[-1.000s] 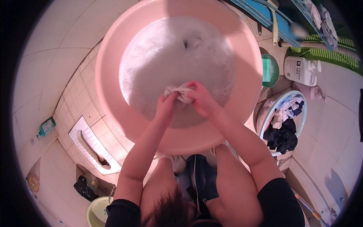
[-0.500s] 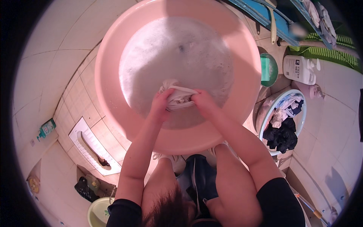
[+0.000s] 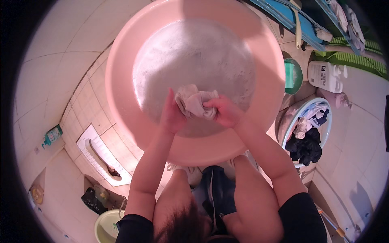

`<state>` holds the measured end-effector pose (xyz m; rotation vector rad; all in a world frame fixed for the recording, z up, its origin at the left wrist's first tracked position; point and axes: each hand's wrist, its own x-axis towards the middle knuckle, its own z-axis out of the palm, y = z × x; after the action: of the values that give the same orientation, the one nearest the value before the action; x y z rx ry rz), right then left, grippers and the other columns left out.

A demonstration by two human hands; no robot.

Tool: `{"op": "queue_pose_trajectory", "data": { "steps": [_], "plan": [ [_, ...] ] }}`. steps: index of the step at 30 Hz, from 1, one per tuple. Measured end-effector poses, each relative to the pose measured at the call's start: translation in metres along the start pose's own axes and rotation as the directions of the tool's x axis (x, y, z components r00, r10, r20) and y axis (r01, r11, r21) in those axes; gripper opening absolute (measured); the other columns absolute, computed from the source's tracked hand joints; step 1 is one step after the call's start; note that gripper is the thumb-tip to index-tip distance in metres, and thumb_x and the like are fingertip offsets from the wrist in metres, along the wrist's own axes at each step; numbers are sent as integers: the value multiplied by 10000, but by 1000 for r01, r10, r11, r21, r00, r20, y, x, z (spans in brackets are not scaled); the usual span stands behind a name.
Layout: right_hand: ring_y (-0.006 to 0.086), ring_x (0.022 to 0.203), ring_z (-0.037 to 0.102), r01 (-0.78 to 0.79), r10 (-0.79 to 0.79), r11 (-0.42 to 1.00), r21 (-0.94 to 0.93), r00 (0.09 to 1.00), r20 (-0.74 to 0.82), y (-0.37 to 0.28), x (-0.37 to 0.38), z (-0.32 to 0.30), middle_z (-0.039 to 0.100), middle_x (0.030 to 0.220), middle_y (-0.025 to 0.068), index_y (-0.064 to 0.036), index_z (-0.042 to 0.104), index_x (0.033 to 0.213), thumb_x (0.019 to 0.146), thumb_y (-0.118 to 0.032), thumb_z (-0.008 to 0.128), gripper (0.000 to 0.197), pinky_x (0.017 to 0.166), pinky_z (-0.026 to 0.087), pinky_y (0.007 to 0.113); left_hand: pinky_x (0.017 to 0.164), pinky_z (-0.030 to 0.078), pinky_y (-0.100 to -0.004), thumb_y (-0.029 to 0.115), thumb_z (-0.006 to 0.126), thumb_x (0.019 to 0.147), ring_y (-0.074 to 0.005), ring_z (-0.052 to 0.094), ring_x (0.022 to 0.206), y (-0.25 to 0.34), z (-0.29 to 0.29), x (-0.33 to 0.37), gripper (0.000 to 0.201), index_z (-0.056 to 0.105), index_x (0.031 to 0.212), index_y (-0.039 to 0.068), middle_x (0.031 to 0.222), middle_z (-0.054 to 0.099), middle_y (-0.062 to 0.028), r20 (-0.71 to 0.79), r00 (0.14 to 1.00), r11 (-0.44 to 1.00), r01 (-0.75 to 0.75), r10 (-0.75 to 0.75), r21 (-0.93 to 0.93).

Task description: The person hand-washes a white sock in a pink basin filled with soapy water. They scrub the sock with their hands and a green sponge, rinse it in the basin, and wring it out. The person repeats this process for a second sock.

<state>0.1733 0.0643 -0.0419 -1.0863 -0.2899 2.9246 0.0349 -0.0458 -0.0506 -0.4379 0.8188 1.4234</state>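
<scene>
A wet, bunched-up white piece of clothing (image 3: 197,102) hangs over the near part of a big pink basin (image 3: 184,150). Pale sudsy water (image 3: 194,56) fills the basin below it. My right hand (image 3: 227,112) pinches the cloth's right side between thumb and fingers. At the left side, my left hand (image 3: 173,114) supports the cloth, its thumb pointing up and away; the other fingers are mostly hidden under the fabric. The bundle is too crumpled to tell what garment it is.
At right stand a light-blue-rimmed basket (image 3: 329,133) of dark and light clothes, a white pump jug (image 3: 324,76) and a green bowl (image 3: 297,75). A scrub brush (image 3: 324,34) lies by the blue rack. Left are a squat toilet (image 3: 101,156) and a green bottle (image 3: 52,135).
The cloth, stretched between both hands before, is now gathered into a rounder bundle. My left thumb has lifted off it, and my right hand has turned with its pinch. The view has shifted slightly.
</scene>
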Motion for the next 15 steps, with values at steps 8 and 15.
{"op": "queue_pose_trajectory", "data": {
  "steps": [8, 15],
  "plan": [
    [125, 757, 546, 2, -256, 876, -482, 850, -461, -12, 6, -64, 590, 900, 44, 12, 564, 972, 767, -263, 653, 354, 628, 446, 251, 879, 438, -355, 204, 491, 883, -242, 533, 989, 25, -52, 14, 298, 480, 1111, 12, 1042, 562, -112, -315, 895, 930, -357, 315, -86],
    [67, 564, 424, 41, -448, 816, -577, 676, -585, -10, 15, -79, 510, 693, -21, -81, 574, 887, 817, -245, 584, 179, 446, 319, 226, 582, 499, -306, 305, 539, 852, -205, 568, 783, 2, -118, 41, 392, 457, 1103, 15, 1011, 530, -91, -412, 828, 872, -173, 381, 459]
  ]
}}
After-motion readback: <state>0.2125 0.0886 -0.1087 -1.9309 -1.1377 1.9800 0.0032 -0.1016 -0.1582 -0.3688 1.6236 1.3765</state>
